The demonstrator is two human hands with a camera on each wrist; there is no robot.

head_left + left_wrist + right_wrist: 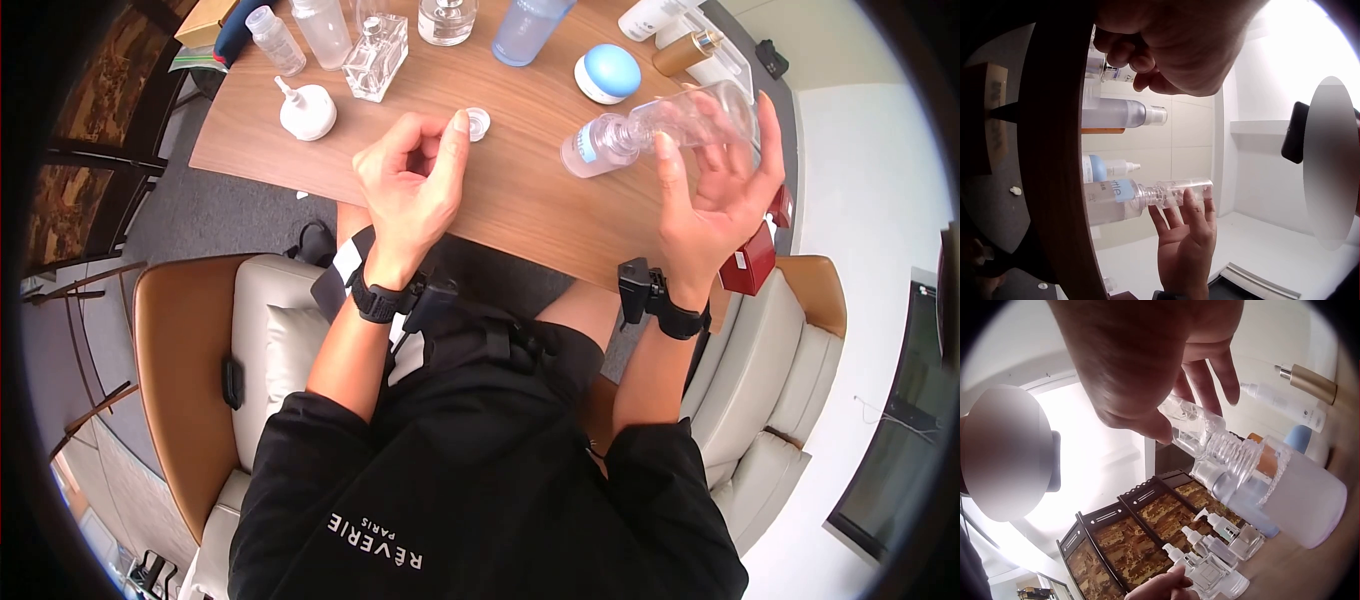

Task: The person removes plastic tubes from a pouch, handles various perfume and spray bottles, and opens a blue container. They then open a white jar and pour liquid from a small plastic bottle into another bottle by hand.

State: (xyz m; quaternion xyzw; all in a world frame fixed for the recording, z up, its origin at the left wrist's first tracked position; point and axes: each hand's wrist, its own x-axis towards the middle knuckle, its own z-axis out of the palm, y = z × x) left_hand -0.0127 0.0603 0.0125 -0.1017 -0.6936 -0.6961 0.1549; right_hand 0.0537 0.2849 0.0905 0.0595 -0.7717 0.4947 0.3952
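My right hand [715,205] holds a clear bottle [690,115] upside down, thumb on one side and fingers on the other. Its neck meets the mouth of a bottle of pale liquid [592,150] standing on the table. Small bubbles and drops show around the joined necks in the right wrist view, where the lower bottle [1307,503] has a layer of foam above its liquid. My left hand [412,185] hovers near the table's front edge with fingers loosely curled. Just past its thumb tip, a small clear round cap [479,124] overlaps it in the head view.
On the wooden table [520,205], a white pump-top pot [307,112], a square glass bottle [376,60] and other bottles stand left. A blue-lidded jar [608,74], a blue bottle [530,30] and a gold bottle [685,53] stand farther back. A red box [750,262] is at right.
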